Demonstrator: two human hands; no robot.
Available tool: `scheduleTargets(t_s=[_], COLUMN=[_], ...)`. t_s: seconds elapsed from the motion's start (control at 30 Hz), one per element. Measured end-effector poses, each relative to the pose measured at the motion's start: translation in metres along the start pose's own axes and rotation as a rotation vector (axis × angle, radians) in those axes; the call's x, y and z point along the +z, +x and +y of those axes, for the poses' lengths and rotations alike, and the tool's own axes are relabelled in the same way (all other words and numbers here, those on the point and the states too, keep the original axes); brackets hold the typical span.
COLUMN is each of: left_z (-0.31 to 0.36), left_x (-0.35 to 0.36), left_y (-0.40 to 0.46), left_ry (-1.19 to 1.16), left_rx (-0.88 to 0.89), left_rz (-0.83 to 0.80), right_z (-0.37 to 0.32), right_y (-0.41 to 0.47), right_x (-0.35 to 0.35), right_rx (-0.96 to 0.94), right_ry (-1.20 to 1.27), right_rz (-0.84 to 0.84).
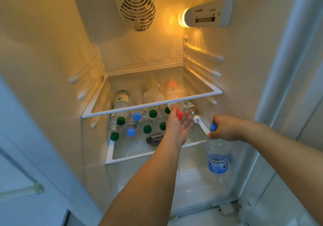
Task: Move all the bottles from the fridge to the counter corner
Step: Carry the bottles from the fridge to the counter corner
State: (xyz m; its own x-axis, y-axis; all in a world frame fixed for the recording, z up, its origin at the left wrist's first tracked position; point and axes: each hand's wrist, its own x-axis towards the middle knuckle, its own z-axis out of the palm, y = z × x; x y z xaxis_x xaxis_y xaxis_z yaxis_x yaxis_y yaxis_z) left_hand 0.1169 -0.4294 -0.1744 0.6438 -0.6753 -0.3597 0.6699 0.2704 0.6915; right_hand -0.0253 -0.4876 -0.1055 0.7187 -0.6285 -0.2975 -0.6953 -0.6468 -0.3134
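Several clear bottles lie on their sides on the lower glass shelf (150,154), caps toward me: green caps (120,120), blue caps (137,116) and one red cap (179,114). My left hand (178,126) reaches under the upper shelf with fingers extended, its fingertips at the red-capped bottle. My right hand (225,129) grips the neck of a blue-capped water bottle (217,157) with a blue label, which hangs upright in front of the shelf at the right. A small bottle with a white cap (196,120) lies between the two hands.
The upper glass shelf (152,103) spans just above the bottles. A fan grille (137,12) and a lit control unit (208,15) sit high on the back and right walls. The fridge's right edge (286,86) stands beside my right arm.
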Motion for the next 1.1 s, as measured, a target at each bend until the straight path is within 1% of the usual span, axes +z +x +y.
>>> scheduleTargets(t_s=[0.1,0.17,0.23,0.3,0.37,0.5,0.63,0.7,0.83,0.9,1.0,1.1], left_z=[-0.001,0.001,0.008,0.022,0.036,0.057,0.083,0.092,0.094,0.091,0.083,0.074], left_x=[-0.021,-0.033,-0.039,-0.04,-0.044,-0.062,-0.077,-0.083,-0.099,-0.118,-0.146,-0.167], left_y=[-0.013,-0.025,-0.041,-0.058,-0.071,-0.093,-0.13,-0.15,-0.184,-0.196,-0.214,-0.237], left_ry=[0.165,0.215,0.162,0.071,0.112,0.357,0.824,1.025,1.41,1.548,1.604,1.602], left_rx=[0.079,0.147,0.22,0.263,0.307,0.416,0.644,0.734,0.728,0.689,0.588,0.512], left_rz=[0.088,0.143,0.169,0.157,0.198,0.291,0.386,0.363,0.246,0.209,0.182,0.208], right_z=[0.001,0.001,-0.002,-0.009,-0.019,-0.039,-0.063,-0.073,-0.091,-0.103,-0.114,-0.122], right_y=[-0.001,-0.004,-0.008,-0.012,-0.017,-0.031,-0.049,-0.056,-0.067,-0.074,-0.08,-0.089], right_x=[0.001,0.002,0.006,0.01,0.013,0.016,0.023,0.028,0.044,0.055,0.071,0.087], right_rx=[0.012,0.016,0.005,-0.023,-0.055,-0.118,-0.205,-0.227,-0.233,-0.239,-0.275,-0.299], right_ry=[0.003,0.007,-0.006,-0.03,-0.05,-0.069,-0.141,-0.135,-0.067,-0.083,-0.135,-0.173], right_rz=[-0.002,0.0,-0.006,-0.016,-0.015,-0.021,-0.061,-0.09,-0.163,-0.2,-0.218,-0.246])
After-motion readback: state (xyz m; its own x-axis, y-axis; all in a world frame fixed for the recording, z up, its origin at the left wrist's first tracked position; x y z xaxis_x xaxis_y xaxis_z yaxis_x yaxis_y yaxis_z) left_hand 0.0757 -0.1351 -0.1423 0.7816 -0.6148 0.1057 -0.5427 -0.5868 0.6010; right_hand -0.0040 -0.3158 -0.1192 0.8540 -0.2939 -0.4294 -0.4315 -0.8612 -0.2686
